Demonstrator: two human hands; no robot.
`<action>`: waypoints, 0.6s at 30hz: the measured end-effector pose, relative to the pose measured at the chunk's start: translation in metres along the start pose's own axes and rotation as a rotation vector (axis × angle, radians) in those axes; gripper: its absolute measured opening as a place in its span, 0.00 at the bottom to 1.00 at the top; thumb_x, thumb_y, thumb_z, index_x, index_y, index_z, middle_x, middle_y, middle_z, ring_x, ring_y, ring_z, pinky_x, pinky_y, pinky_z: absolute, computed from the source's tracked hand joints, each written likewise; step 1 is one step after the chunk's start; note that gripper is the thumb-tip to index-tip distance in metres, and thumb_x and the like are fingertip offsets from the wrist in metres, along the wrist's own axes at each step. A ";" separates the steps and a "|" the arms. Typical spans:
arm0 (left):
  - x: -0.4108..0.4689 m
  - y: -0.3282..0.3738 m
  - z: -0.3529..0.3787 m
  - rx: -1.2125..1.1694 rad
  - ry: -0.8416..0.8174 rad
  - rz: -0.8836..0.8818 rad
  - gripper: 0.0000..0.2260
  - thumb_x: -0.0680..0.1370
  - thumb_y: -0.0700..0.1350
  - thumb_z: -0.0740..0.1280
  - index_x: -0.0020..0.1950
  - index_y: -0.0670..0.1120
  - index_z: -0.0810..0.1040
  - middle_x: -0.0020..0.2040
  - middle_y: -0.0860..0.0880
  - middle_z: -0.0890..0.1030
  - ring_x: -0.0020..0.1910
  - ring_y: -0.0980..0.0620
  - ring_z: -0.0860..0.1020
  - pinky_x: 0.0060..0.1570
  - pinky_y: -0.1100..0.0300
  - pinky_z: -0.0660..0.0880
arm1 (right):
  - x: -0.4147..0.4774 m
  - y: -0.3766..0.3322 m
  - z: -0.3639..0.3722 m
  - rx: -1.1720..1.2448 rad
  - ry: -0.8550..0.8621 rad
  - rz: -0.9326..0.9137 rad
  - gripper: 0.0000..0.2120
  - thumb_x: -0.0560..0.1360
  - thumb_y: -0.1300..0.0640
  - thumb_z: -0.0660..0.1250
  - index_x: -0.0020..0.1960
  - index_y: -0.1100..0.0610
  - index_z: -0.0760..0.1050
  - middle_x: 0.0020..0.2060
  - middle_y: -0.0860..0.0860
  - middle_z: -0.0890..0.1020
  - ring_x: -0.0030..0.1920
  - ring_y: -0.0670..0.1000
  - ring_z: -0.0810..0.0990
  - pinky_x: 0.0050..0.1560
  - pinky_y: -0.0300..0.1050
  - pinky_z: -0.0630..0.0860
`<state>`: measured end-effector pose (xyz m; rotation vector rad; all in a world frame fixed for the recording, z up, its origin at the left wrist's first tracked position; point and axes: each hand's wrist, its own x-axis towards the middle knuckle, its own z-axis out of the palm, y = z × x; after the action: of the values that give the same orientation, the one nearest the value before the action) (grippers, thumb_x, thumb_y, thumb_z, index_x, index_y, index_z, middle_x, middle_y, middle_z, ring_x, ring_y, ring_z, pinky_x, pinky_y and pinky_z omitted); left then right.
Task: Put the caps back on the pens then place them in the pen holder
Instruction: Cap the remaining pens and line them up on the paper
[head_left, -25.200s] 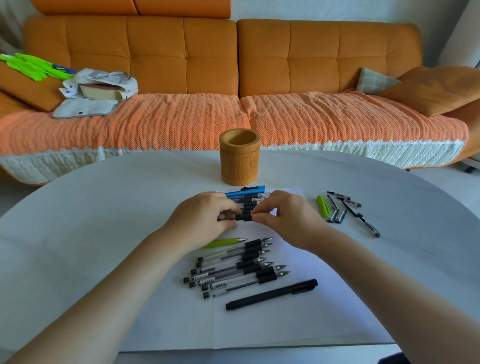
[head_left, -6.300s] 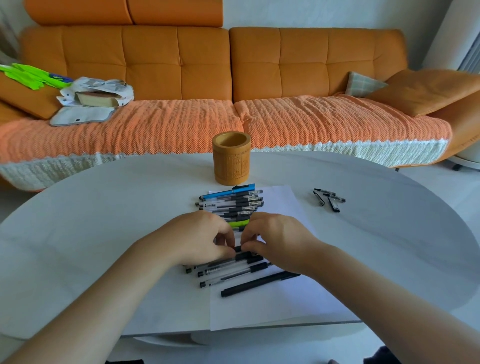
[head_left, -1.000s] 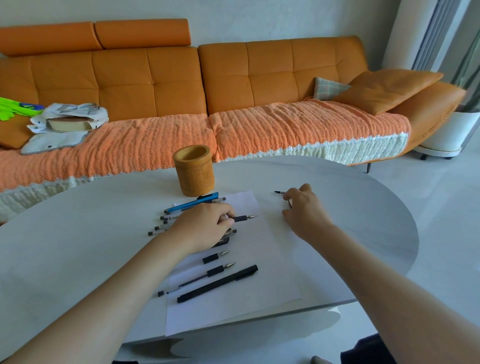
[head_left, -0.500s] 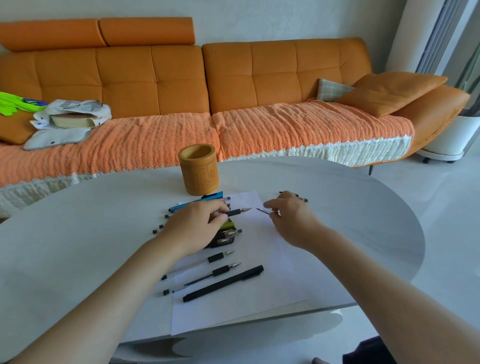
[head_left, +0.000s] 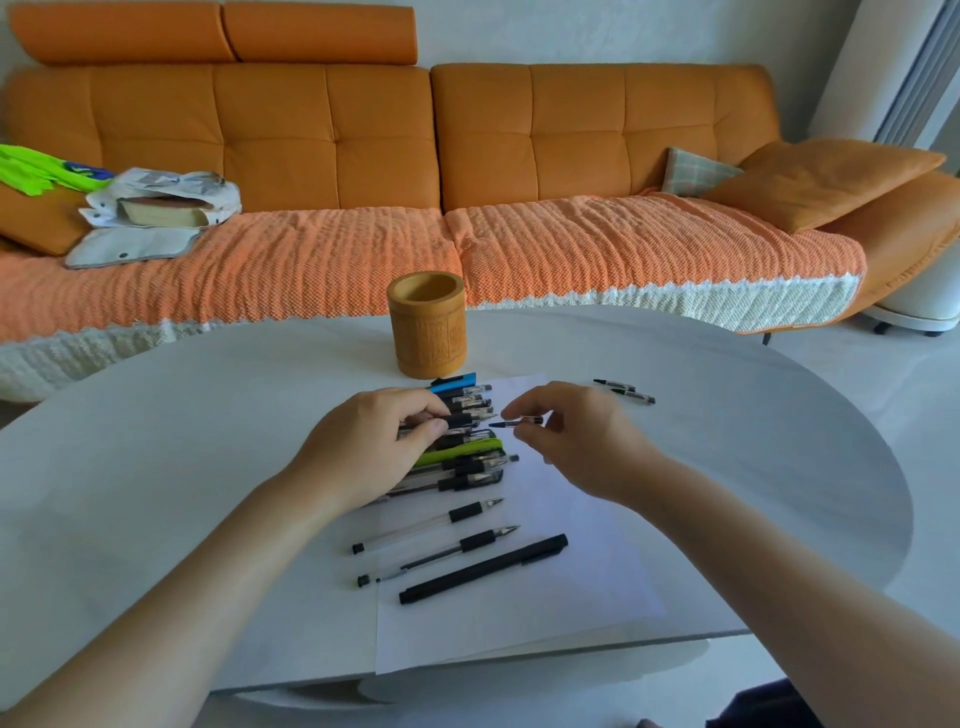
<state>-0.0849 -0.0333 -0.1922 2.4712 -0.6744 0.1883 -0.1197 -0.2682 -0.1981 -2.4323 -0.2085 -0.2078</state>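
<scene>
- A pen (head_left: 470, 419) is being pinched by the curled fingers of the left hand (head_left: 374, 447), over the pile of pens (head_left: 462, 465).
- A cap (head_left: 519, 422) is being pinched by the right hand (head_left: 569, 436), just beside the pen's tip.
- The pen holder (head_left: 427, 325) is standing upright behind the pile, on the table (head_left: 156, 467).
- 2 uncapped pens (head_left: 465, 513) and 1 black pen (head_left: 483, 569) are lying on the paper (head_left: 519, 623).
- 2 loose caps (head_left: 636, 397) are lying to the right.

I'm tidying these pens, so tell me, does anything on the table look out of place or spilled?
Nothing looks spilled or damaged. Two loose caps lie off the paper on the table, to the right, and two pens nearest you are uncapped, tips bare.
</scene>
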 end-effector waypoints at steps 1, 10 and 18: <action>0.000 -0.002 -0.001 0.004 -0.003 0.007 0.06 0.78 0.51 0.66 0.53 0.57 0.81 0.48 0.60 0.81 0.49 0.57 0.78 0.51 0.52 0.77 | 0.001 -0.001 0.001 0.010 -0.001 -0.002 0.08 0.78 0.55 0.68 0.54 0.45 0.81 0.42 0.37 0.77 0.37 0.42 0.78 0.37 0.33 0.70; -0.006 -0.008 -0.006 0.015 -0.035 0.029 0.07 0.78 0.51 0.67 0.54 0.58 0.81 0.51 0.58 0.81 0.49 0.56 0.78 0.50 0.52 0.76 | 0.005 -0.010 0.013 0.048 -0.039 -0.026 0.08 0.77 0.53 0.69 0.53 0.42 0.81 0.44 0.37 0.79 0.37 0.42 0.78 0.35 0.29 0.70; -0.008 -0.007 -0.009 -0.055 -0.133 0.074 0.08 0.79 0.48 0.65 0.55 0.52 0.83 0.49 0.56 0.82 0.49 0.58 0.77 0.53 0.56 0.75 | 0.002 -0.021 0.016 0.143 -0.019 0.002 0.07 0.75 0.53 0.72 0.51 0.46 0.84 0.32 0.42 0.80 0.31 0.44 0.75 0.32 0.35 0.72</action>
<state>-0.0887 -0.0200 -0.1902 2.4235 -0.8167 0.0329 -0.1209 -0.2418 -0.1974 -2.2935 -0.2218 -0.1640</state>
